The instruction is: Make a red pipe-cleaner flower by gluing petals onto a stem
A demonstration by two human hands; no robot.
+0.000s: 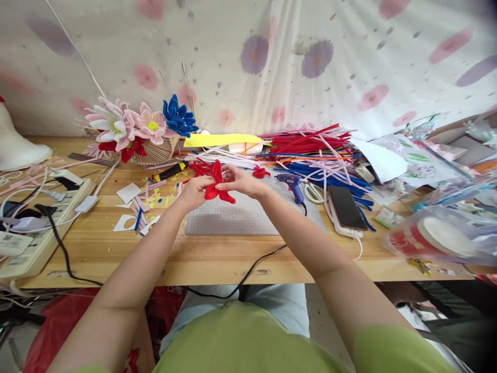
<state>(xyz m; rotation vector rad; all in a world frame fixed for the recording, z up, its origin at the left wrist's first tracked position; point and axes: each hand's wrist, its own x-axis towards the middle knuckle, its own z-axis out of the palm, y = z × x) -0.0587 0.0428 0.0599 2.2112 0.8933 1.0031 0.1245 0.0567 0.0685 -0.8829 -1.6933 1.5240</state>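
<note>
Left hand [195,193] and right hand [239,181] are both pinching this red flower [217,175] up over the grey mat [240,220], arms [306,238] angled inward across the tabletop [163,259], elbows pretty straight.

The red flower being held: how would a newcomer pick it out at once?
On the wooden table lies a grey mat. Above its far left part, the left hand and right hand hold the red flower. Unlike the small red piece beyond the right hand, it is larger, raised, with long petals splayed.
</note>
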